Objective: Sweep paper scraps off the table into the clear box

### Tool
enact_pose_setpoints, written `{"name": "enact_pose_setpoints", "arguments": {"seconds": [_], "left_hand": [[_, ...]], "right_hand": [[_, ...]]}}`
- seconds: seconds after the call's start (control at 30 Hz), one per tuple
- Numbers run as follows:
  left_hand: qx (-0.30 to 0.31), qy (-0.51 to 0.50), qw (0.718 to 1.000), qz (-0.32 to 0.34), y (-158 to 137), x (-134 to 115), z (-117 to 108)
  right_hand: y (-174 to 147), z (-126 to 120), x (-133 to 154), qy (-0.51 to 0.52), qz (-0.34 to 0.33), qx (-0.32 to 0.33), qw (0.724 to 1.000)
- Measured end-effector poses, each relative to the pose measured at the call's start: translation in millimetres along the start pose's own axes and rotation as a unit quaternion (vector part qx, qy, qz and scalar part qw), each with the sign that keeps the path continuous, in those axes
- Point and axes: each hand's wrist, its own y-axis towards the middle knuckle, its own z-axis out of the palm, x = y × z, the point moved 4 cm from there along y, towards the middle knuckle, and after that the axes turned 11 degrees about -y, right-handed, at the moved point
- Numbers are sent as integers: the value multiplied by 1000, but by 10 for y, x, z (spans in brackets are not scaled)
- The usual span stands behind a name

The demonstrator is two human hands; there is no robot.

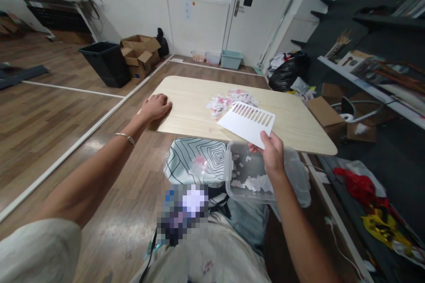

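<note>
My right hand (272,149) grips a white slotted scoop (241,124), with the thumb on top. A row of slots runs along its far side, and it is held over the near side of the pale wooden tabletop (189,104). Just beyond it lies a pile of small white and pink paper scraps (222,104). On the tabletop's left edge rests my left hand (155,107), fingers stretched over the wood and holding nothing. Below my right hand stands a clear plastic box (300,183) with more white scraps inside.
A patterned light-blue cushioned seat (179,159) sits left of the box, with pink scraps on it. Farther off are a black bin (108,64), cardboard boxes (141,55) and a teal tub (231,59). Dark shelving (392,22) lines the right side.
</note>
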Motion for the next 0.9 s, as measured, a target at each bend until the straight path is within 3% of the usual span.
{"name": "enact_pose_setpoints", "arguments": {"seconds": [0.13, 0.4, 0.9], "left_hand": [[-1, 129, 991, -44, 90, 74, 152], [-26, 143, 988, -51, 72, 162, 187], [-56, 124, 989, -56, 129, 227, 204]], "right_hand": [[188, -25, 31, -24, -12, 40, 999], [619, -198, 18, -65, -30, 153, 986], [578, -135, 21, -147, -41, 249, 956]]}}
